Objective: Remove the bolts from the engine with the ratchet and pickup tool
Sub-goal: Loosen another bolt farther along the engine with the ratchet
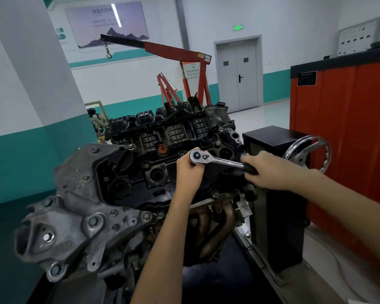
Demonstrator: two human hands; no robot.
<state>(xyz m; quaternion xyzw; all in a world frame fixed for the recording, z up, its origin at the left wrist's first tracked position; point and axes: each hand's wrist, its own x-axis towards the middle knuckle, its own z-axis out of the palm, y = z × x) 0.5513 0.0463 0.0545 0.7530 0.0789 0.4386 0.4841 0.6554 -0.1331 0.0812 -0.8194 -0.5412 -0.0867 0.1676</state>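
White and teal walls, a grey door [239,75] and a red hoist [184,62] stand behind the engine [110,172], which fills the middle of the head view. Over the right part of its black top cover sits the ratchet [215,159]. The left hand [189,172] curls round the ratchet's head from below, and the right hand [266,170] grips its black handle. An orange cabinet [349,128] stands at right.

Red hoist [178,51] is standing far behind the grip; handwheel [303,150] is sitting just right, orange cabinet [349,128] standing further right.
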